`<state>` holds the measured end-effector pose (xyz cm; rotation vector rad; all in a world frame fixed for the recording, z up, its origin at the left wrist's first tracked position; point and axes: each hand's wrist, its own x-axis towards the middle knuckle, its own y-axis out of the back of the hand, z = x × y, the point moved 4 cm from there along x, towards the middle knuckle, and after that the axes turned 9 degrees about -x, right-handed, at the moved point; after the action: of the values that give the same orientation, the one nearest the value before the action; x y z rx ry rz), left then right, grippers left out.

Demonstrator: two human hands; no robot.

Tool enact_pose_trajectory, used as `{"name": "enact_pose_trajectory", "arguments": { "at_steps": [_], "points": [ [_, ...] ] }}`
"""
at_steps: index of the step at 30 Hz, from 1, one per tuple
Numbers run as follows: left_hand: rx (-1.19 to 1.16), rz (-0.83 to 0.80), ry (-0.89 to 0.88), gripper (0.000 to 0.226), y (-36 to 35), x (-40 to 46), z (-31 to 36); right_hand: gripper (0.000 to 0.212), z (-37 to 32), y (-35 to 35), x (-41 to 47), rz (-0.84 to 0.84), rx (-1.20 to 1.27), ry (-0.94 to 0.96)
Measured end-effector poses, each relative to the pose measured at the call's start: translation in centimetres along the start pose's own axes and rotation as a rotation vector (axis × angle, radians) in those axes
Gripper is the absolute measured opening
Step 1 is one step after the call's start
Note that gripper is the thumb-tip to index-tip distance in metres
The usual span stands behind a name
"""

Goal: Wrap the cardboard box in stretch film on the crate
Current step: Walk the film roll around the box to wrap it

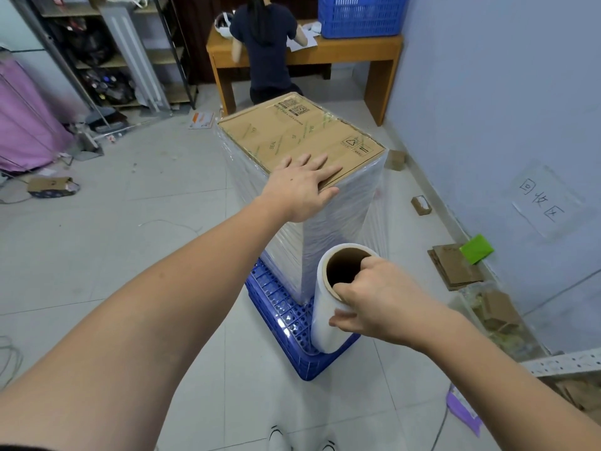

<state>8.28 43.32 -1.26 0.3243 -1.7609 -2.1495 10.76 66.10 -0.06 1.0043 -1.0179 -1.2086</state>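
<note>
A tall cardboard box (pixel 292 131) stands upright on an overturned blue crate (pixel 279 304) on the floor. Clear stretch film covers its sides; its brown top is bare. My left hand (pixel 300 187) lies flat with straight fingers on the near corner of the box top. My right hand (pixel 374 299) grips the top rim of the stretch film roll (pixel 325 323), with fingers hooked into its cardboard core. The roll stands upright beside the box's near right corner, over the crate. A sheet of film (pixel 379 219) runs from the roll up to the box's right edge.
A person (pixel 265 43) sits at a wooden desk (pixel 357 56) behind the box, and a blue basket (pixel 361 14) stands on the desk. A blue wall (pixel 487 109) runs close on the right, with cardboard scraps (pixel 455 265) along it. Shelves (pixel 107 50) stand at the far left. Open tiled floor (pixel 130 239) lies to the left.
</note>
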Motion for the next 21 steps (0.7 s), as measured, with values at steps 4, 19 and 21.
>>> {"name": "enact_pose_trajectory", "arguments": {
  "at_steps": [4,19,21],
  "points": [
    [0.001,0.008,-0.006,0.062,0.1,-0.2,0.0,0.055,0.1,0.3,-0.9,-0.040,0.038,-0.020],
    [-0.169,-0.079,-0.211,0.086,1.6,0.0,-1.7,0.021,-3.7,2.9,1.5,-0.235,0.074,-0.644],
    [-0.183,-0.111,-0.322,0.092,2.2,0.0,-2.6,0.023,-4.4,2.5,2.1,-0.262,0.066,-0.770]
  ]
}}
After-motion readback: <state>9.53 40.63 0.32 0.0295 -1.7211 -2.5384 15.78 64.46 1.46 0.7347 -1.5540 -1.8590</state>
